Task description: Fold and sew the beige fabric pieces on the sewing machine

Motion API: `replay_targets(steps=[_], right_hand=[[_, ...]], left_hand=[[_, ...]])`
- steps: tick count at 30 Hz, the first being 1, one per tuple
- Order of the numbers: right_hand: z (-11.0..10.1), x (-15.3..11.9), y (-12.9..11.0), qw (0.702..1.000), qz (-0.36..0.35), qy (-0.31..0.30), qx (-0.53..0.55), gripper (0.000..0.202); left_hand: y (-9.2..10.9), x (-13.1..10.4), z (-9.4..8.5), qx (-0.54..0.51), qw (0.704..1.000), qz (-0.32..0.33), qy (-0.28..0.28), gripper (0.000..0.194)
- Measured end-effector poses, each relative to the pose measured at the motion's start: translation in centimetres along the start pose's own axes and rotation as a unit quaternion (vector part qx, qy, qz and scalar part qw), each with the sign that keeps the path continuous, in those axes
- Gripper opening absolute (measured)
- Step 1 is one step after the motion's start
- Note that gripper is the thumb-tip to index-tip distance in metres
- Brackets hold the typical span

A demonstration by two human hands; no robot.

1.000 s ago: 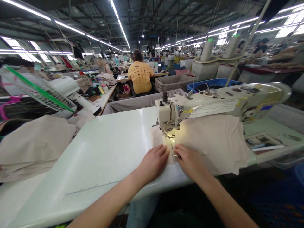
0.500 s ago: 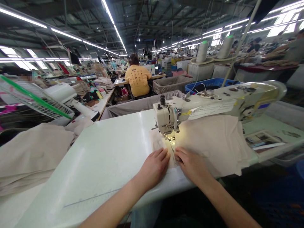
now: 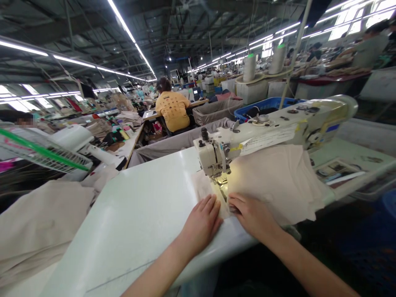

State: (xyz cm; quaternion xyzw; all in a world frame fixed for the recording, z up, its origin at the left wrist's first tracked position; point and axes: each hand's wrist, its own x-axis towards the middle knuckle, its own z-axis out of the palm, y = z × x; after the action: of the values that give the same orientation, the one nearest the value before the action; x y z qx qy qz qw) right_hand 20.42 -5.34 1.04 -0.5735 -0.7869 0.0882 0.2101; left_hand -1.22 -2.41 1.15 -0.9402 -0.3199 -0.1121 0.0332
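Note:
A white sewing machine [image 3: 213,154] stands on the pale table, its lamp lighting the needle area. Beige fabric [image 3: 275,177] lies under and to the right of the machine head, with a smaller part on the left side of the needle. My left hand [image 3: 202,218] rests palm down on the smaller part, just in front of the presser foot, fingers stretched forward. To the right of the needle, my right hand [image 3: 250,212] has its fingers closed at the near edge of the fabric; a small dark item shows under the fingertips, too hidden to name.
Beige fabric pieces [image 3: 46,218] are heaped at the left, beside a white fan [image 3: 74,138] with a green-rimmed guard. Behind the table [image 3: 139,206] are a grey cloth-lined bin and a blue basket [image 3: 262,108]. A person in yellow [image 3: 173,109] sits beyond.
The view has shifted and tilted slightly. My left hand lies a little flatter on the fabric; my right hand stays at nearly the same place by the needle.

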Motion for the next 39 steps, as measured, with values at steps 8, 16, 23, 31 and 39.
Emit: replay_targets(steps=[8,16,23,31,39], right_hand=[[-0.7,-0.9,1.1,0.998,-0.017,0.067,0.003,0.034],[-5.1,-2.1,3.5,0.998,0.032,0.051,-0.031,0.025],[-6.3,-4.6,4.3,0.992,-0.033,-0.099,-0.065,0.054],[-8.3,-5.3,3.7,0.997,-0.07,0.034,-0.023,0.019],[-8.1,-5.0,-2.1,0.977,-0.191,0.0,0.089,0.017]], left_hand=[[-2.4,-0.7,-1.5,0.086,0.99,-0.086,-0.075,0.03],[-2.9,1.9,-1.4,0.104,0.974,-0.199,-0.007,0.035],[1.7,2.6,-2.6,0.017,0.994,-0.085,-0.066,0.021],[4.8,3.2,-2.1,-0.084,0.993,0.028,0.084,0.057],[3.8,1.8,-2.5,-0.071,0.982,0.058,0.167,0.036]])
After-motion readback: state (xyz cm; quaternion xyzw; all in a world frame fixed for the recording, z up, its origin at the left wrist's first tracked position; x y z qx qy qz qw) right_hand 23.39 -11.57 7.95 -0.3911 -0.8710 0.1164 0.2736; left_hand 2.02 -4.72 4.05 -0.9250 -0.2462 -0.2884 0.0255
